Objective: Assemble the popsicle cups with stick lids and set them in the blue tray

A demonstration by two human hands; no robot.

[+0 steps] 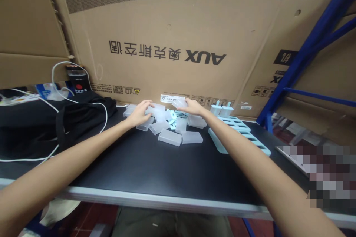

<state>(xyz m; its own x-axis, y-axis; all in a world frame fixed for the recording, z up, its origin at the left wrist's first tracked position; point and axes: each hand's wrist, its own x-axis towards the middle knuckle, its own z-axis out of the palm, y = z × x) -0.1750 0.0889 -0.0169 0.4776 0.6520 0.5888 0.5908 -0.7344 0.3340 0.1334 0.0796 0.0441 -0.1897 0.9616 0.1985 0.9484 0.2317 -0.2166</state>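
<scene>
My left hand (139, 113) rests at the left side of a pile of translucent plastic ice-pop mould sleeves, fingers curved and apart, touching a sleeve (159, 108). My right hand (194, 106) is closed on another translucent sleeve (180, 102), raised above the back of the pile. Between the hands lie several small light-blue ice-pop sticks (172, 119). Nearer to me, two sleeves, a left one (169, 137) and a right one (192, 137), lie on their sides. Right of the pile stands a light-blue mould tray (218, 141) with slots, partly behind my right forearm.
Two ice-pop pieces with upright sticks (227, 110) stand at the tray's back. A large cardboard box (155, 18) walls off the rear of the black table (155, 170). To the left are a black bag (27, 129), white cables and a dark jar (78, 78). A blue metal frame (303, 40) rises right.
</scene>
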